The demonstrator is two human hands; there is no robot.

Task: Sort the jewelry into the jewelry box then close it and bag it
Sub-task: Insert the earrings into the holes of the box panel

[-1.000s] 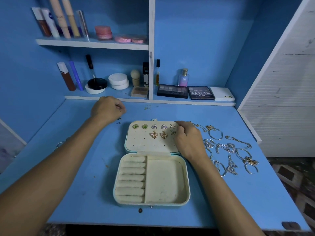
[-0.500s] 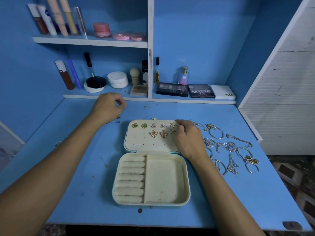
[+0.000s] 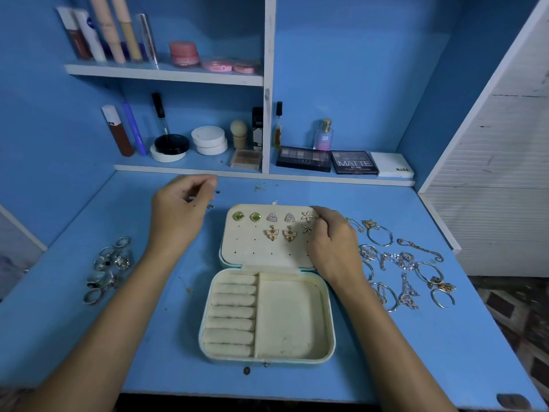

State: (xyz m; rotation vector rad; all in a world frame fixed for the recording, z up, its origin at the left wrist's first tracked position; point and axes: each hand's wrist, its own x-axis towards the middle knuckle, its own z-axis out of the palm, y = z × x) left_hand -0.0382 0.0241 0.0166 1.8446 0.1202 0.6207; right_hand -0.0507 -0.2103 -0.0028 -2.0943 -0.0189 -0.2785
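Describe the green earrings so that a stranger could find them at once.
Start at the cream jewelry box lying open in the middle of the blue table. Its lid lies flat behind the tray, with earrings pinned along its far edge. The green earrings are the two at the left end of that row, the only coloured stones among silver and gold pieces.

"MATTE" on the black palette [image 3: 354,162], "NUDES" on the eyeshadow palette [image 3: 303,158], "NUDE" on the white box [image 3: 391,165], "SB" on the perfume bottle [image 3: 324,135]

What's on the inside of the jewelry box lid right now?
Pinned to the lid: two green earrings, two triangular earrings, two butterfly earrings and two starfish earrings. The right hand covers the lid's right edge, so anything there is hidden.
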